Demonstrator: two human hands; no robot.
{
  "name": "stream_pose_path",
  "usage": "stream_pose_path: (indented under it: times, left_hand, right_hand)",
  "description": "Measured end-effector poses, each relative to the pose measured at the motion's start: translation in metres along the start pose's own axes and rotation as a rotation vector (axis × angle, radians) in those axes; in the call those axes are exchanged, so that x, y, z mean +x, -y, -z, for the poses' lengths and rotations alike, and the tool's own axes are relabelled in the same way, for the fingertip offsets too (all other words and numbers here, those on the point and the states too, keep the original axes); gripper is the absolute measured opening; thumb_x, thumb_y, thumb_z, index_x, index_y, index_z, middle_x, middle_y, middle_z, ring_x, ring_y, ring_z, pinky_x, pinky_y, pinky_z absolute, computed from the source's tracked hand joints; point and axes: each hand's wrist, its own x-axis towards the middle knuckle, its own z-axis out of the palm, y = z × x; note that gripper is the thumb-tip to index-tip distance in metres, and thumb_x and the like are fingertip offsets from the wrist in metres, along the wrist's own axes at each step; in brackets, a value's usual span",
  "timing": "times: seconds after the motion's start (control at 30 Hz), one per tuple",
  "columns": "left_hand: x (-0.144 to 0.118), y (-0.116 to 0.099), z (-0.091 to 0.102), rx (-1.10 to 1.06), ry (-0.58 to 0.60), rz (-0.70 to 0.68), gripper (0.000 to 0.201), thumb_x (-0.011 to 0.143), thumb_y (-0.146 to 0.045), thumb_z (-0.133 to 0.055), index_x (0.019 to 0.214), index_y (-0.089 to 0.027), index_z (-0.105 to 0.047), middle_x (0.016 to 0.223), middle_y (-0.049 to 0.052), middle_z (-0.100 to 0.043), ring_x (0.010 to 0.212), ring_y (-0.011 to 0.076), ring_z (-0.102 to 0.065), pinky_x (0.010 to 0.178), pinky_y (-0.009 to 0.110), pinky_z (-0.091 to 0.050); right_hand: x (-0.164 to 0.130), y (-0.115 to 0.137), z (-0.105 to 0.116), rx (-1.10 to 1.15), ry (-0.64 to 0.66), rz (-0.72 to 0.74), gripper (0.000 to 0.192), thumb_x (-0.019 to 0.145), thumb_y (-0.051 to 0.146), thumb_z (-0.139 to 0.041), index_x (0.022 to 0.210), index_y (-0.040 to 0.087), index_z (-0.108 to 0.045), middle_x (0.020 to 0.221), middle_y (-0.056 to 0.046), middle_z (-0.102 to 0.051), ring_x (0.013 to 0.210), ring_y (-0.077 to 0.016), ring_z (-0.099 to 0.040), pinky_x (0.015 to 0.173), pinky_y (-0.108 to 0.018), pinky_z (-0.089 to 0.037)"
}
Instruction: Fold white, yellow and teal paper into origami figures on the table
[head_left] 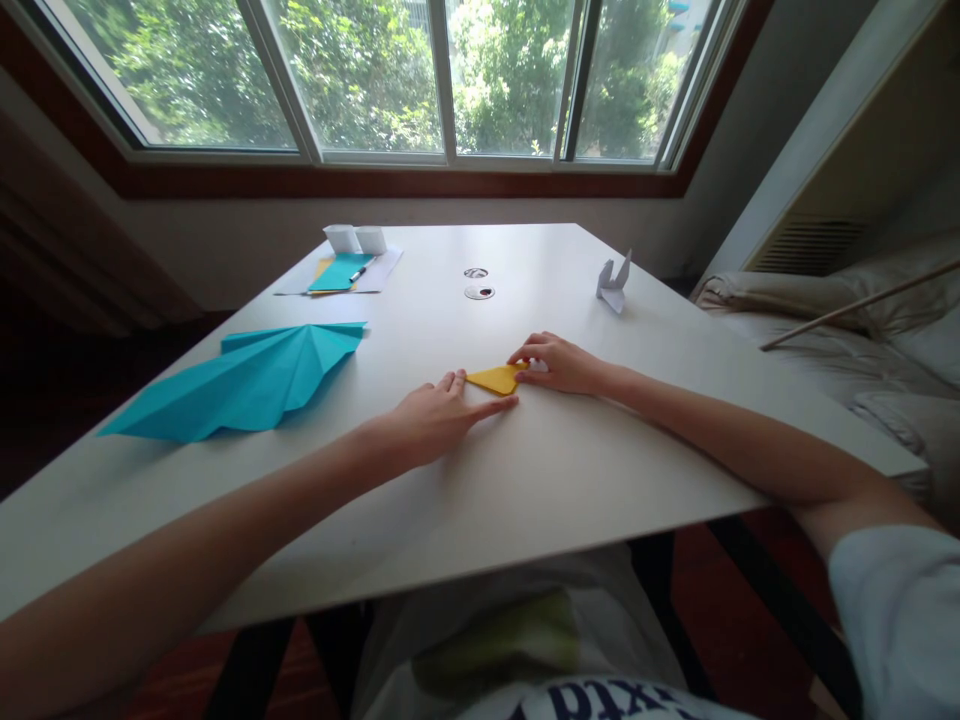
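Note:
A small piece of folded yellow paper [495,379] lies flat on the white table, its narrow point toward the left. My left hand [439,412] rests at its left end, fingertips on the point and thumb stretched along the near edge, fingers apart. At the right end my right hand [553,362] pinches the paper's corner between thumb and fingers. The bent fingers partly cover that corner. To the left of my left hand lies a large turquoise sheet [255,385] with fan-like creases.
A grey-white folded paper figure [614,284] stands at the right rear of the table [600,480]. At the back left are white paper boxes [355,239], turquoise paper [339,272] and a pen [361,271]. Round table inserts [479,292] sit mid-table.

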Motion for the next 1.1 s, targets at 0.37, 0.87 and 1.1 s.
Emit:
stream_pose_path:
  times: [0.37,0.87,1.1]
  left_hand:
    - [0.027,0.031,-0.001,-0.381,-0.280,0.142,0.043,0.090,-0.037,-0.032,0.123,-0.020,-0.053,0.112,0.012,-0.061,0.105,0.0284,-0.055,0.077,0.036,-0.045]
    - [0.029,0.029,0.001,-0.786,-0.826,0.077,0.028,0.078,-0.038,-0.055,0.079,-0.013,-0.068,0.069,0.003,-0.064,0.056,0.0108,-0.050,0.054,0.023,-0.041]
    - [0.028,0.028,0.005,-1.351,-0.369,-0.055,0.034,0.076,-0.046,-0.058,0.086,-0.014,-0.067,0.085,0.008,-0.066,0.071,0.0163,-0.060,0.056,0.026,-0.047]
  right_hand:
    - [0.002,-0.003,-0.007,0.033,0.006,-0.074,0.025,0.081,0.036,-0.055,0.096,0.016,-0.058,0.101,-0.011,-0.059,0.099,-0.0254,-0.046,0.087,-0.041,-0.038]
    - [0.005,0.005,0.000,0.480,-0.387,-0.062,0.021,0.078,0.038,-0.060,0.085,0.018,-0.060,0.078,-0.001,-0.062,0.068,-0.0126,-0.055,0.060,-0.026,-0.042]
    - [-0.002,0.015,0.005,0.227,-0.354,0.204,0.017,0.086,0.033,-0.052,0.086,0.020,-0.062,0.085,-0.006,-0.060,0.074,-0.0137,-0.057,0.068,-0.029,-0.047]
